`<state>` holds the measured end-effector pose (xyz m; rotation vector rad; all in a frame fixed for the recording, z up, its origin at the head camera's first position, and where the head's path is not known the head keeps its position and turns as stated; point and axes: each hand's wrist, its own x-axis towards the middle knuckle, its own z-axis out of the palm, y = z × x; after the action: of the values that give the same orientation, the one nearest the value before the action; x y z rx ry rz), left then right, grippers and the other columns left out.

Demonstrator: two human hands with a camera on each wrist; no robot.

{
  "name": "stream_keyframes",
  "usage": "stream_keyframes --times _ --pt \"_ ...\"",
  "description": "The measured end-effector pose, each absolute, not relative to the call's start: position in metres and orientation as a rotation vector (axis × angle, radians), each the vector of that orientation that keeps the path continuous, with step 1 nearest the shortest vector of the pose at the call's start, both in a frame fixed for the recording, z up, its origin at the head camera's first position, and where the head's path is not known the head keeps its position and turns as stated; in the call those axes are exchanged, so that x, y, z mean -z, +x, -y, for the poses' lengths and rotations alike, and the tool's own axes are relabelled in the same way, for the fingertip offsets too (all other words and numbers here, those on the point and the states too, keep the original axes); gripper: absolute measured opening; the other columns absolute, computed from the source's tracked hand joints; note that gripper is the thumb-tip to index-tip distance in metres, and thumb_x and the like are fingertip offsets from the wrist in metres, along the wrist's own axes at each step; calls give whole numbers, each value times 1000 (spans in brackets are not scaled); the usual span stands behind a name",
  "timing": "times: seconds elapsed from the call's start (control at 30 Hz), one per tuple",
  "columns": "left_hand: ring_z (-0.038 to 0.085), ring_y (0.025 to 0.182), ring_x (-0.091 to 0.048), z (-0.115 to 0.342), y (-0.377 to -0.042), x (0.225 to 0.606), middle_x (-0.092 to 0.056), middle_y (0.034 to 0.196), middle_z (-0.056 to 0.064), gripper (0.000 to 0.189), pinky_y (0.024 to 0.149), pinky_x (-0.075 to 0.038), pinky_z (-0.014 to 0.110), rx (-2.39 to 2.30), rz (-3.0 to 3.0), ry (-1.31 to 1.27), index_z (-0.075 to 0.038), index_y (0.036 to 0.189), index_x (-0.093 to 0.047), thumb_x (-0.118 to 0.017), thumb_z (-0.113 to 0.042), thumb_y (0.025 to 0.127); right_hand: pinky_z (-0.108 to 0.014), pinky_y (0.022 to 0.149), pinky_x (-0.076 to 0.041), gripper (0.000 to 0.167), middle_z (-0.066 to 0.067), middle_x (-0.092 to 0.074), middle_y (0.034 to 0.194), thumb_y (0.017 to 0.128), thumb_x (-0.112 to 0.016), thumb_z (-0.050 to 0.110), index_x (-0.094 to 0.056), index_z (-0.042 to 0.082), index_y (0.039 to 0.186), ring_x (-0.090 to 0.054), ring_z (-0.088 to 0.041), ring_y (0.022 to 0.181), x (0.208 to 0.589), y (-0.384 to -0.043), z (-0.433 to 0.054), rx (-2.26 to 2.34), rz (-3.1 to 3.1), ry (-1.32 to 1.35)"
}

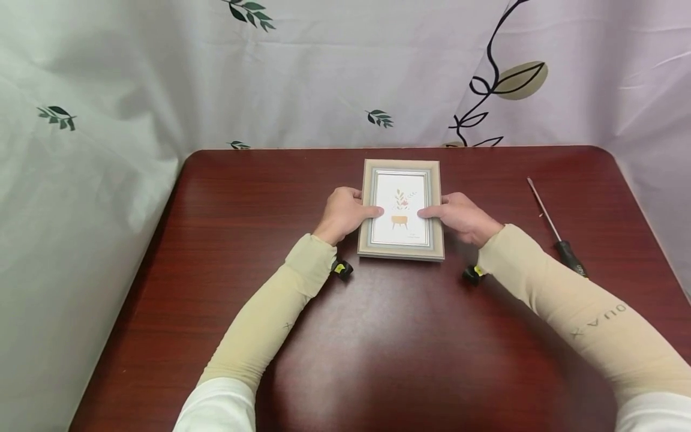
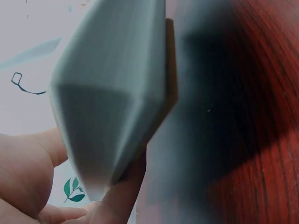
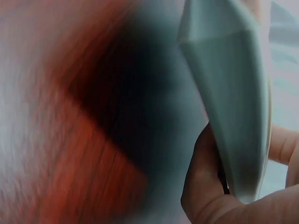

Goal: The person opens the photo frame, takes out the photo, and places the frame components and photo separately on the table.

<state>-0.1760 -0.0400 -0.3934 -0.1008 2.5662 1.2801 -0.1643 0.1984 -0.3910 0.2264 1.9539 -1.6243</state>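
Note:
Both hands hold a picture frame by its two long sides, its face turned up. The frame has a beige and silver border around a print of a plant in an orange pot. My left hand grips the left side, thumb over the front and fingers underneath. On the right side my right hand grips in the same way. In the left wrist view the frame's edge stands off the table, with a shadow beneath. The right wrist view shows the frame's other edge between thumb and fingers.
A screwdriver with a black handle lies on the right of the dark red wooden table, partly behind the right sleeve. A whitish curtain with leaf prints hangs behind the table and along its sides.

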Motion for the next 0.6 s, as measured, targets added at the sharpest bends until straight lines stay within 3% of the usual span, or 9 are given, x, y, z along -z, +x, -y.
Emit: stream_keyframes --times 0.17,0.37,0.6 --pt "18 81 -58 40 -179 395 -66 91 6 42 74 -52 30 -1207 -2586 -77 -2 106 -69 -85 -31 80 -29 82 -59 48 -17 -66 116 98 -61 12 -47 -11 137 -69 -12 89 394 -171 -199 1502 -2042 222" --pt "14 62 -46 39 -183 396 -51 67 -1 32 57 -41 27 -1091 -2603 -65 -5 80 -66 -83 -32 82 -30 82 -59 49 -23 -62 123 97 -64 16 -48 -9 136 -69 -15 91 396 -175 -196 1362 -2144 221" --pt "16 62 -49 35 -182 396 -53 67 1 33 56 -42 27 -987 -2654 -29 -6 79 -64 -83 -33 82 -27 72 -58 47 -21 -65 110 93 -69 17 -52 -12 126 -69 -14 78 395 -175 -196 1259 -2260 200"
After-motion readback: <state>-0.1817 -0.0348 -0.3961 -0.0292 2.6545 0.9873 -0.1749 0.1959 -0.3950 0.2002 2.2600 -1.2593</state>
